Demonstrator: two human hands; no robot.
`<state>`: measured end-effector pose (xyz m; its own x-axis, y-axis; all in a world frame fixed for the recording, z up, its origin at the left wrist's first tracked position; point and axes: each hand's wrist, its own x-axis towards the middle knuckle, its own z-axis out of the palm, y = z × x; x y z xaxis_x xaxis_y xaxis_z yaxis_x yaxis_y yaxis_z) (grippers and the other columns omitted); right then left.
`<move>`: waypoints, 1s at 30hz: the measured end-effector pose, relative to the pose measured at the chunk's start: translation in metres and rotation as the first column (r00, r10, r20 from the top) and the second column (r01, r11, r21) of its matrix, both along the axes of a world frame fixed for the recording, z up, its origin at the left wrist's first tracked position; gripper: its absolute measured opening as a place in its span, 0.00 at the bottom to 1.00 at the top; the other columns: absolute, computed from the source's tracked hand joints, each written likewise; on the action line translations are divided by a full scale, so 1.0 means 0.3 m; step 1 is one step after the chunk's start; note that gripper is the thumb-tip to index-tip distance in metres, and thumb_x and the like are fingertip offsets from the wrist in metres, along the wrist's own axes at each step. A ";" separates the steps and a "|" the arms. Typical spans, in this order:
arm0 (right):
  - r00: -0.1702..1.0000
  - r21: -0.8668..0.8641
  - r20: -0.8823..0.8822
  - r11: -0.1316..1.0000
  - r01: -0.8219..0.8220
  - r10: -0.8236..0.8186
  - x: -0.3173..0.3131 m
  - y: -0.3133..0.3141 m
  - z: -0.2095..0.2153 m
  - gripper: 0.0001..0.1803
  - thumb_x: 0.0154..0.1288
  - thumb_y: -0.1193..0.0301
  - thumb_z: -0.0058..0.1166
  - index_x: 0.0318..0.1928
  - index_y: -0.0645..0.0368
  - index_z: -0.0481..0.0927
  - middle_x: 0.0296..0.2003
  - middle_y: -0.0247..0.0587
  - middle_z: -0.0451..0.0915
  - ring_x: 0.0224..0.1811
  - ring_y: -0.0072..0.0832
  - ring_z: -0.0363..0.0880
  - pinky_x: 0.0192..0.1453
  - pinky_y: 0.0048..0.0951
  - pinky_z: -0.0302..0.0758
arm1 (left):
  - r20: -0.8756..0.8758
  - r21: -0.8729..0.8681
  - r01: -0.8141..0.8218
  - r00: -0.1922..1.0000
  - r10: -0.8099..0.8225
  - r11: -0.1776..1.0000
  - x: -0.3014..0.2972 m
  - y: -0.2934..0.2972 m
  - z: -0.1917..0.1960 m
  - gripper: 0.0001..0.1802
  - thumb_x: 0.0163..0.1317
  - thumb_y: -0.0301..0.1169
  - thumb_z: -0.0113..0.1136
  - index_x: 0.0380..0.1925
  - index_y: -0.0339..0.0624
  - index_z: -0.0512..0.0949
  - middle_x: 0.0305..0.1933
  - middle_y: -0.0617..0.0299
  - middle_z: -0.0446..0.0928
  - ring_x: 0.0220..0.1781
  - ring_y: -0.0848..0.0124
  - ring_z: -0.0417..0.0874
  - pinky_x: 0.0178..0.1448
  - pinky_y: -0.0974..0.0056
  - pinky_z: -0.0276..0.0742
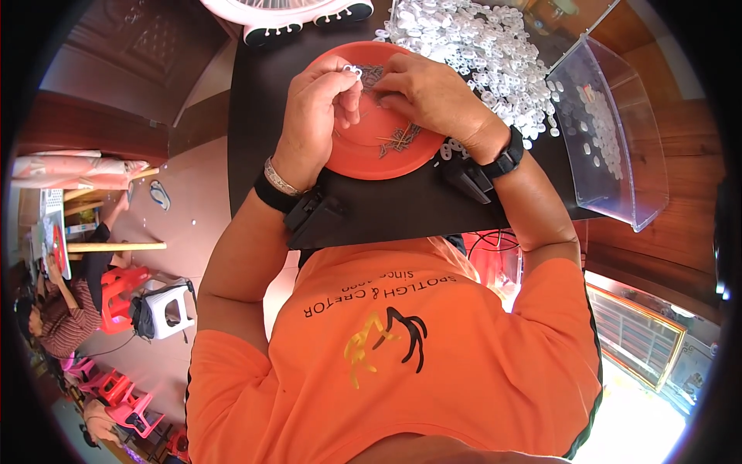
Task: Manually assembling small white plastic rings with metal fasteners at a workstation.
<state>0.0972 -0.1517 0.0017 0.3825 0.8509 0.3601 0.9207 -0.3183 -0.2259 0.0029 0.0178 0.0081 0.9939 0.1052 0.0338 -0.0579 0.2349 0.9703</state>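
Observation:
My left hand [308,116] pinches a small white plastic piece with holes [353,71] between thumb and forefinger, over the left side of an orange-red bowl [363,164]. Reaching into the same bowl from the right, my right hand [440,97] has its fingers curled and drawn together. What those fingertips hold, if anything, is too small to make out. Thin metal pins or screws [399,140] lie in the near part of the bowl. More small metal parts [372,75] show at its far side, partly hidden by my hands.
A big heap of white plastic pieces [495,58] covers the far right of the black table [402,209]. A clear plastic bin [618,147] holding more pieces stands at its right edge. At the back sits a white fan-like base [286,17]. Another person [69,325] sits at left beside stools.

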 end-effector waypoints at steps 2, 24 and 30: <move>0.999 -0.041 0.041 0.999 0.014 -0.012 0.001 0.006 0.003 0.08 0.54 0.69 0.55 0.35 0.55 0.81 0.30 0.38 0.75 0.40 0.35 0.77 0.43 0.34 0.75 | -0.001 0.002 -0.011 1.000 0.011 1.000 -0.001 -0.003 0.008 0.09 0.60 0.33 0.45 0.25 0.40 0.70 0.20 0.65 0.69 0.21 0.75 0.71 0.26 0.72 0.62; 0.996 -0.183 -0.088 0.983 -0.029 0.013 -0.029 -0.018 0.049 0.06 0.51 0.71 0.54 0.31 0.57 0.79 0.32 0.39 0.77 0.38 0.39 0.77 0.41 0.38 0.74 | -0.008 -0.002 -0.041 0.999 0.041 0.999 -0.003 -0.007 0.014 0.09 0.59 0.32 0.46 0.24 0.40 0.71 0.20 0.65 0.69 0.21 0.76 0.70 0.26 0.73 0.62; 0.997 -0.204 -0.074 0.978 -0.034 0.020 -0.033 -0.001 0.013 0.06 0.52 0.73 0.54 0.32 0.60 0.75 0.33 0.41 0.75 0.39 0.41 0.75 0.41 0.39 0.73 | -0.041 0.054 0.005 0.999 -0.003 0.999 -0.001 -0.016 0.014 0.10 0.59 0.32 0.46 0.24 0.40 0.71 0.20 0.66 0.70 0.21 0.77 0.70 0.26 0.73 0.62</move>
